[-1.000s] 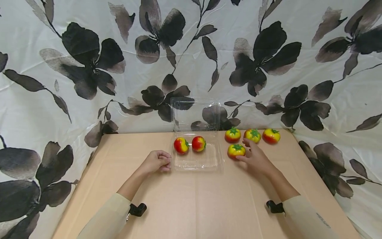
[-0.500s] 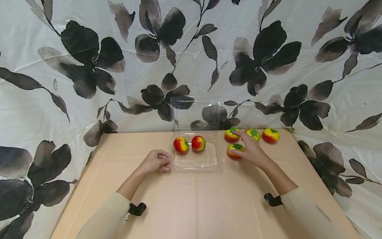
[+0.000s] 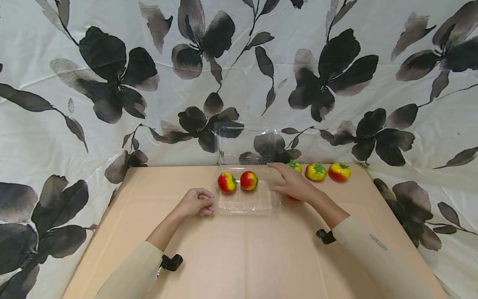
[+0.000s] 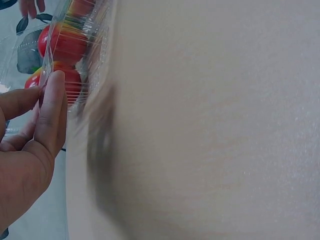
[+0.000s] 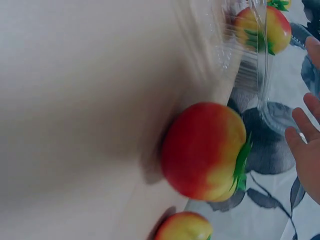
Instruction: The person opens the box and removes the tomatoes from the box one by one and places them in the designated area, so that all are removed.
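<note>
An open clear plastic clamshell container point(image 3: 246, 207) lies on the table with two red-and-yellow toy tomatoes, one on the left point(image 3: 227, 182) and one beside it point(image 3: 248, 180). My left hand point(image 3: 195, 202) pinches its left rim between thumb and fingers, plain in the left wrist view. Over the right rim is my right hand point(image 3: 295, 182), its fingers extended and spread. Nothing sits between those fingers in the right wrist view, where a loose tomato point(image 5: 205, 150) lies below the hand. In the head view, the right hand hides most of that tomato and part of another point(image 3: 295, 166) behind it.
Two more loose tomatoes, a middle one point(image 3: 315, 171) and a far-right one point(image 3: 339, 171), stand along the back edge of the tan table point(image 3: 246, 257). The container's raised lid point(image 3: 245, 143) leans back near the floral cloth point(image 3: 261, 66) hung behind.
My right hand has moved left, from over the loose tomatoes to the container's right edge, carrying nothing. The left hand and the tomatoes have stayed in place.
</note>
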The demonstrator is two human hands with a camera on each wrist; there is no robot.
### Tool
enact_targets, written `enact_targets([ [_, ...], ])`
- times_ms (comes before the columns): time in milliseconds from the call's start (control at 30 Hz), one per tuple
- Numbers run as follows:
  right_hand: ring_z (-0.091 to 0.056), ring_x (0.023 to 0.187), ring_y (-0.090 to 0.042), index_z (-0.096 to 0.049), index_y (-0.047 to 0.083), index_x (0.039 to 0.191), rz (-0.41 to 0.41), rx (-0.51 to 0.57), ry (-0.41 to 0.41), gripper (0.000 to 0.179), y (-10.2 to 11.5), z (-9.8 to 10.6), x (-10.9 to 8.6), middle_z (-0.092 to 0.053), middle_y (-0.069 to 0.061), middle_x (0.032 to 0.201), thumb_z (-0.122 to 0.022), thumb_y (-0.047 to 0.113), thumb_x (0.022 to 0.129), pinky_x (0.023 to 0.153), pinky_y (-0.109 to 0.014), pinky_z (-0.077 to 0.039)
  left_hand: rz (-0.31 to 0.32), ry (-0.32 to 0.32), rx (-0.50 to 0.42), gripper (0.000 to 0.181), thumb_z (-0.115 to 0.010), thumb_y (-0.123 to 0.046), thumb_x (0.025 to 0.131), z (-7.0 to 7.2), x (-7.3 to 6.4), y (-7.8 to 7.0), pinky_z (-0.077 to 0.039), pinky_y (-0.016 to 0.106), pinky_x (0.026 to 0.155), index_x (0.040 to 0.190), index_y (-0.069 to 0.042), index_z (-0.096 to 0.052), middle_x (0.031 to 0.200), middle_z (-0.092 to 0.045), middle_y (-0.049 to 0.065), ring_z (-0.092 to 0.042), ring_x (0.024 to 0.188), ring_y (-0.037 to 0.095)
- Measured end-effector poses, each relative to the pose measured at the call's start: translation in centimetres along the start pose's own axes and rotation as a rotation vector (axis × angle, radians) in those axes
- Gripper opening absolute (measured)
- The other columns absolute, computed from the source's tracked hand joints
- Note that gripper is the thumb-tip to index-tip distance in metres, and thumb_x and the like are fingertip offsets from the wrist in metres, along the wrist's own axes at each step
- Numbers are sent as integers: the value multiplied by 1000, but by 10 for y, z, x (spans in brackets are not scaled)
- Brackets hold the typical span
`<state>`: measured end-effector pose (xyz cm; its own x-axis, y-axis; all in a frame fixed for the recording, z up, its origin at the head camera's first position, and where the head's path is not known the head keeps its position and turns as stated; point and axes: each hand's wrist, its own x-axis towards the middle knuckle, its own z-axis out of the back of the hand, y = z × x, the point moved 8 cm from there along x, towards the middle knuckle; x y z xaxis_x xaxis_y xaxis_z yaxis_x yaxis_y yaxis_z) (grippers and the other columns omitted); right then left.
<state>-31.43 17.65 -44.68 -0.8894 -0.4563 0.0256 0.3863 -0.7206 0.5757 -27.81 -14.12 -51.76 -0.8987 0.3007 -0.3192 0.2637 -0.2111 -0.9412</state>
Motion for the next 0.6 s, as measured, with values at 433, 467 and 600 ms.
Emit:
enact_targets([
  [433, -35, 152, -31, -42, 26, 157, 21, -8, 119, 83, 23, -33, 35, -40, -3, 162, -85, 30, 87, 125, -62, -32, -1, 0, 0, 22, -61, 6, 99, 0, 0, 2, -67, 34, 68, 117, 17, -57, 81, -68, 11, -69, 70, 17],
  [467, -36, 151, -32, -42, 25, 157, 24, -35, 124, 84, 25, -35, 39, -40, -5, 162, -86, 31, 85, 124, -61, -33, 0, 0, 0, 22, -61, 6, 99, 1, 0, 2, -67, 33, 68, 117, 17, -57, 81, -68, 11, -69, 70, 17],
  [600, -42, 146, -35, -43, 20, 157, 35, -139, 144, 88, 32, -46, 52, -42, -10, 160, -89, 29, 82, 121, -60, -39, 6, -4, -3, 21, -62, 6, 99, 1, 1, 3, -67, 34, 68, 117, 16, -57, 80, -68, 11, -70, 69, 17],
])
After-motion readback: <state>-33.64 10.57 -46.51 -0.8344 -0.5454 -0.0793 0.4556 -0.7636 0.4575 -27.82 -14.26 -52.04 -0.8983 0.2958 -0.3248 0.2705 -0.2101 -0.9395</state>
